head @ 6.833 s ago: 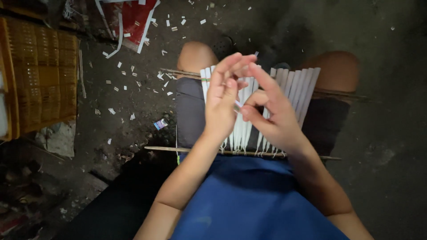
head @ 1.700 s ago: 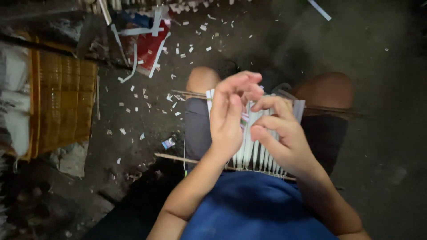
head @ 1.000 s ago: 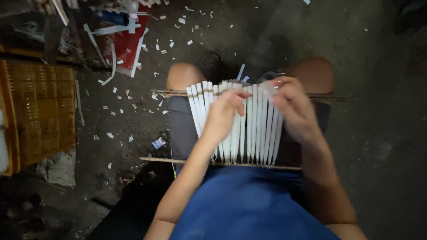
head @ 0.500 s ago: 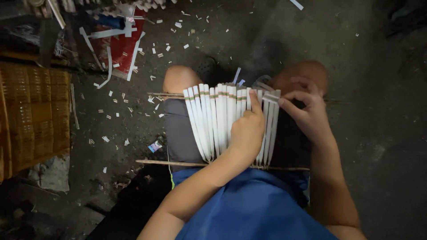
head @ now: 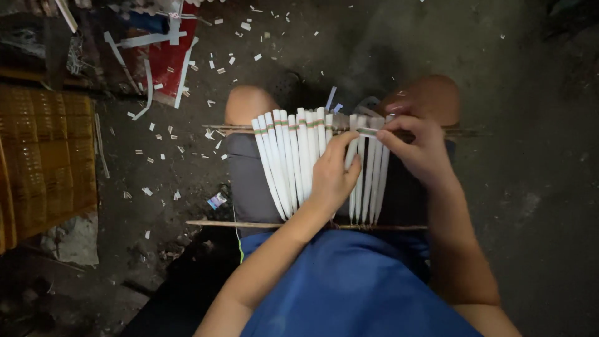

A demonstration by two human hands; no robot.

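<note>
Across my lap lies a row of several white rolled paper sticks (head: 293, 159), set side by side between a far thin wooden rod (head: 231, 128) and a near wooden rod (head: 249, 223). My left hand (head: 334, 175) lies flat on the middle of the row, fingers pressing on the sticks. My right hand (head: 415, 146) pinches a short white strip (head: 368, 131) at the top right end of the row, beside my right knee. My dark shorts (head: 249, 181) and blue shirt (head: 349, 287) fill the foreground.
The dark ground is strewn with small white paper scraps (head: 175, 150). A yellow woven basket (head: 43, 168) stands at the left. Red and white packaging and loose strips (head: 159, 56) lie at the top left.
My hands came down from in front of the row onto it. The left hand has slid along the sticks and now lies flat on them; the right now pinches the strip at the top right.
</note>
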